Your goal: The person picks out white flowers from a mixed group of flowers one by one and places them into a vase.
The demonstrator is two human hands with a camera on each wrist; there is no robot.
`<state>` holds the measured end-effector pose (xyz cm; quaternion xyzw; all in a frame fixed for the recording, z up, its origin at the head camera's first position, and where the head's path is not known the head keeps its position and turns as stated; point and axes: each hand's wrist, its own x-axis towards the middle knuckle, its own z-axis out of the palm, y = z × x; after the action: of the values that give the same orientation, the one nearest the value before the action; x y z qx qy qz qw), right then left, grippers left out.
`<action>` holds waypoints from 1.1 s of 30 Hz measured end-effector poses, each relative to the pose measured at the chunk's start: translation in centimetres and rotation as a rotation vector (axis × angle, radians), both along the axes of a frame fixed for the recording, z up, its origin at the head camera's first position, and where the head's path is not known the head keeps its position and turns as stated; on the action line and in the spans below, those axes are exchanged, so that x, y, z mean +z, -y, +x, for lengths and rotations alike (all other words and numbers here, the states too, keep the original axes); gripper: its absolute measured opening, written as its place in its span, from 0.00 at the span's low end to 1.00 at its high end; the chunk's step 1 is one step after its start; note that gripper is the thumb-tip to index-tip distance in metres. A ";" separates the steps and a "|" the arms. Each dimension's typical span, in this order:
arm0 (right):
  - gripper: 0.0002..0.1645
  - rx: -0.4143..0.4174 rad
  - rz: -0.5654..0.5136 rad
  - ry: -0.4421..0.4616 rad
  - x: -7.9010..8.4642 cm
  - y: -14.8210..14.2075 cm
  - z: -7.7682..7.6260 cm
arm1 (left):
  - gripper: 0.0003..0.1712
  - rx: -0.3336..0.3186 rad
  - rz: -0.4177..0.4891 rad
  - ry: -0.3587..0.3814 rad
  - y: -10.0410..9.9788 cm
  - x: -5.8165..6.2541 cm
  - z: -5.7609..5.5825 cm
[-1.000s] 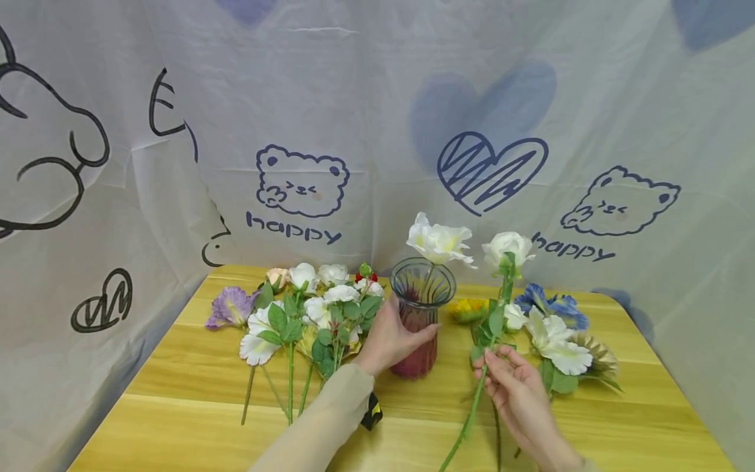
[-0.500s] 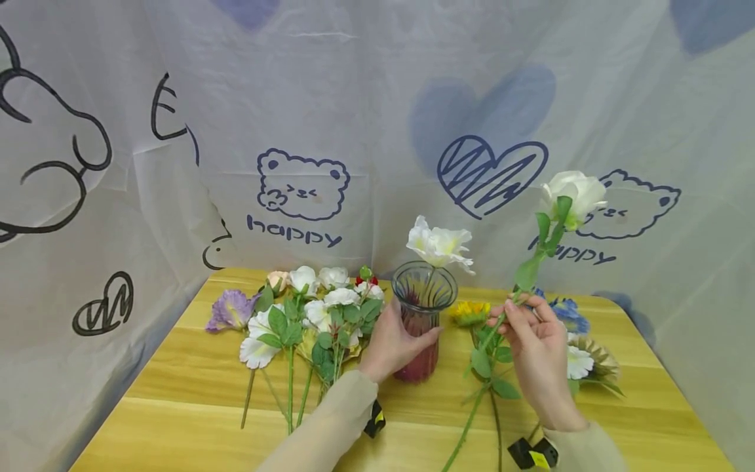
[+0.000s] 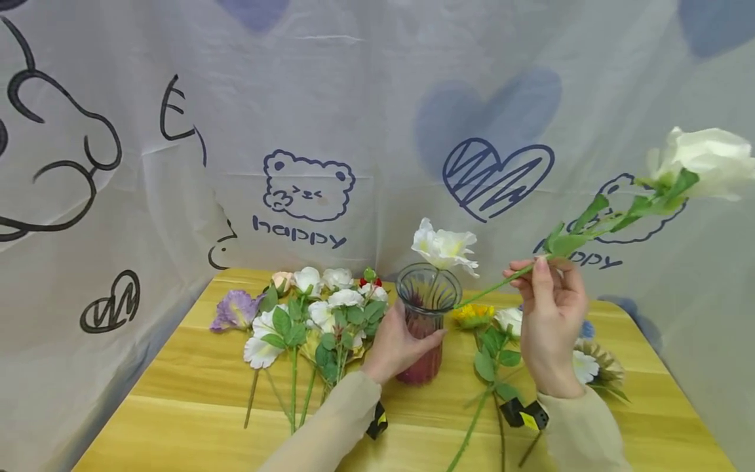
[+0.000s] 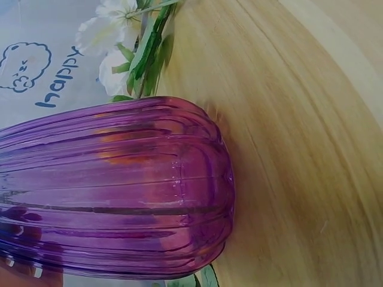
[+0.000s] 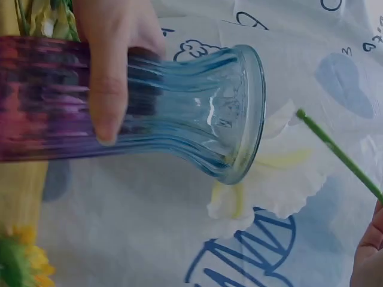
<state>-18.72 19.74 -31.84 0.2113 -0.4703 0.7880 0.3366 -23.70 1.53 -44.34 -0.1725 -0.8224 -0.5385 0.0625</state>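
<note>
My left hand (image 3: 396,345) grips the waist of a ribbed glass vase (image 3: 422,362), purple-red below and clear blue-grey at its flared mouth. It stands upright on the table. One white ruffled flower (image 3: 446,245) stands in it, its bloom above the rim. My right hand (image 3: 553,321) pinches the green stem of a white rose (image 3: 704,162), whose bloom points up and right. The stem's cut end (image 5: 301,113) hangs just outside the vase mouth, apart from the rim in the right wrist view. Through the glass in the left wrist view, the vase (image 4: 119,191) hides part of what lies behind.
Left of the vase lie several white flowers (image 3: 323,314) and a purple flower (image 3: 237,310). To its right are a yellow flower (image 3: 474,315), a leafy green stem (image 3: 485,364) and a tan fan-shaped flower (image 3: 606,367). A printed cloth hangs behind the wooden table (image 3: 194,393).
My right hand has lifted the white rose off the table and tilted it right, bringing its stem end up near the vase rim. The left hand has kept its grip on the vase.
</note>
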 end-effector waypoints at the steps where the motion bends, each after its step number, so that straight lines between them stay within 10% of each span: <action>1: 0.05 -0.028 0.020 -0.021 0.1 0.1 -0.2 | 0.43 -0.001 -0.001 0.000 0.0 0.0 0.0; 22: 0.07 -0.380 0.495 0.194 -1.8 1.6 -1.9 | 0.46 0.016 -0.021 -0.007 0.0 0.1 0.0; 33: 0.07 -0.387 0.608 0.305 -2.8 1.4 -2.1 | 0.47 0.005 -0.002 0.015 0.0 0.2 0.1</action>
<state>-20.78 18.35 -34.69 0.0890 -0.7581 0.5570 0.3273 -23.62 1.53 -44.13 -0.1666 -0.8237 -0.5390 0.0573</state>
